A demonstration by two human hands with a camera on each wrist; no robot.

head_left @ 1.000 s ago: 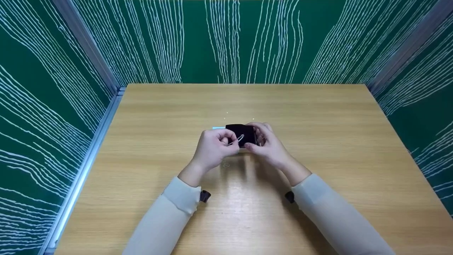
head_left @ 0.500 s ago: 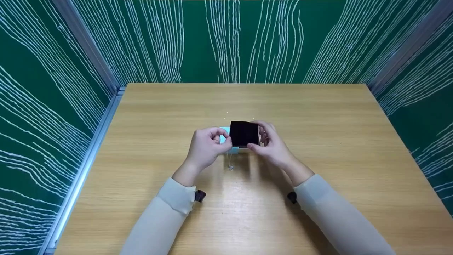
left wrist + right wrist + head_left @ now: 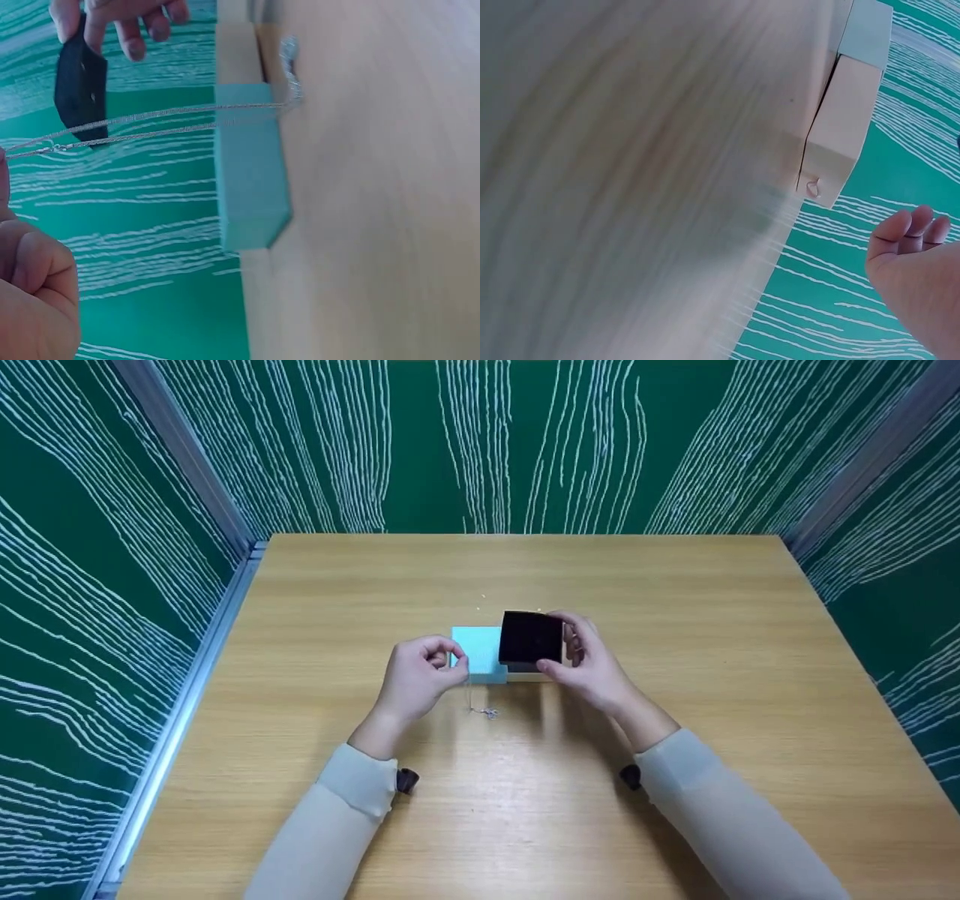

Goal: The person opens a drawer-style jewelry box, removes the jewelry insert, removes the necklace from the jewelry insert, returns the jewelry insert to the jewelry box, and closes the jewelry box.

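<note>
Left hand (image 3: 421, 675) is shifting leftward, pinching a silver chain (image 3: 174, 112) trailing in front of the turquoise box (image 3: 478, 652); black insert (image 3: 530, 637) is moving rightward above the cream box (image 3: 844, 112), right hand (image 3: 592, 675) gripping it. Apparently separating chain from insert; next move likely needing untangled slack.

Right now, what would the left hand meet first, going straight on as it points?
Probably the turquoise box, next in line; depth is unclear, and the left hand may pass above it.
</note>
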